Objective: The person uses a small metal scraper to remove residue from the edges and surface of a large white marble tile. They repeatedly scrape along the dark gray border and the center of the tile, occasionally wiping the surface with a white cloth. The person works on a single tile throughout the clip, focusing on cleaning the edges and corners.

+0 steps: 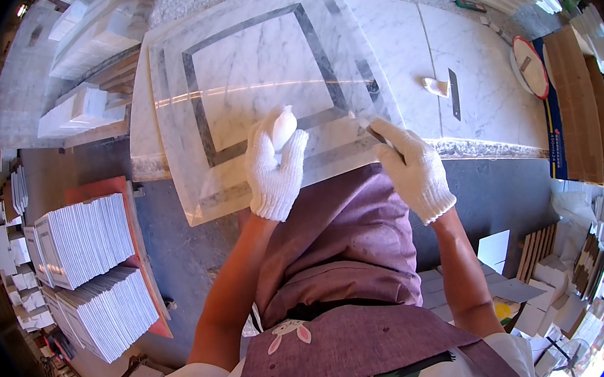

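A square marble panel (260,68) with grey inlaid border strips lies on the stone workbench (484,96), under a shiny film. My left hand (274,166), in a white knit glove, grips a small white rounded piece (282,126) on the panel's near border. My right hand (411,166), also gloved, pinches a thin dark blade-like tool (376,135) against the panel's near right corner. Both hands rest at the panel's front edge, above my purple apron.
A dark metal ruler (454,94) and a crumpled white wad (436,86) lie on the bench to the right. A round red-rimmed dish (530,65) and cardboard (577,108) sit further right. Stacks of white tiles (87,240) stand on the floor at left.
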Demonstrator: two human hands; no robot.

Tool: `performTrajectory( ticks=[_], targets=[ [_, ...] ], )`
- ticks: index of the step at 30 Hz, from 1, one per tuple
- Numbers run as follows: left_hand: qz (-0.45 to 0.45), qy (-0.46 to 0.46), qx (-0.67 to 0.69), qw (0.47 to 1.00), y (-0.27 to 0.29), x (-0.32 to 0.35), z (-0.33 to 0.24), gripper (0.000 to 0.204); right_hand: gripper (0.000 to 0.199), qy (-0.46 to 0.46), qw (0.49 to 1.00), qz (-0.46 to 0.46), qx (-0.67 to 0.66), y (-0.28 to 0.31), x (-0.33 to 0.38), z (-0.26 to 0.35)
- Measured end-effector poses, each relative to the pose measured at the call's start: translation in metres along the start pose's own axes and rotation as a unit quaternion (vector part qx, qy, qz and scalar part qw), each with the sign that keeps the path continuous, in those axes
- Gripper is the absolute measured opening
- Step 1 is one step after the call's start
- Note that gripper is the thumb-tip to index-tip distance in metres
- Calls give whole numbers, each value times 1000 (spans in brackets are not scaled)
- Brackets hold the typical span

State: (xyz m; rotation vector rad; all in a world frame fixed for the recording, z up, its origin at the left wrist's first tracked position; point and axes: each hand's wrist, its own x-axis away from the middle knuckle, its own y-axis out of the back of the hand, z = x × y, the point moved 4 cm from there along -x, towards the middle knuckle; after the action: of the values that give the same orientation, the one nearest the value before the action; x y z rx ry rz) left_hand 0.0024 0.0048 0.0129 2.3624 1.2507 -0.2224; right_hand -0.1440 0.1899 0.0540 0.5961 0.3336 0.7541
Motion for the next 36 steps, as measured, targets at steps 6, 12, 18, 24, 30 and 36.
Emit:
performTrajectory(
  ticks=[6,12,18,24,30,36],
  targets=[
    [-5,9,12,1000,1,0,-4,38,35,-12,996,14,92,-6,-5,10],
    [3,4,-10,1000,1,-1,-4,36,34,18,992,-23,126,-15,-6,1],
    [6,0,-25,1000,1,-2,-8,35,35,-37,994,19,102,-8,-14,17],
    [-2,19,3,1000,1,-1,-1,39,34,-5,987,18,160,-12,-17,10],
    [-4,5,-14,1000,1,-1,-4,37,34,8,985,21,171,-7,-15,14],
    [-10,16,8,1000,0,-1,-1,42,34,0,984,27,177,-11,-17,10]
  ],
)
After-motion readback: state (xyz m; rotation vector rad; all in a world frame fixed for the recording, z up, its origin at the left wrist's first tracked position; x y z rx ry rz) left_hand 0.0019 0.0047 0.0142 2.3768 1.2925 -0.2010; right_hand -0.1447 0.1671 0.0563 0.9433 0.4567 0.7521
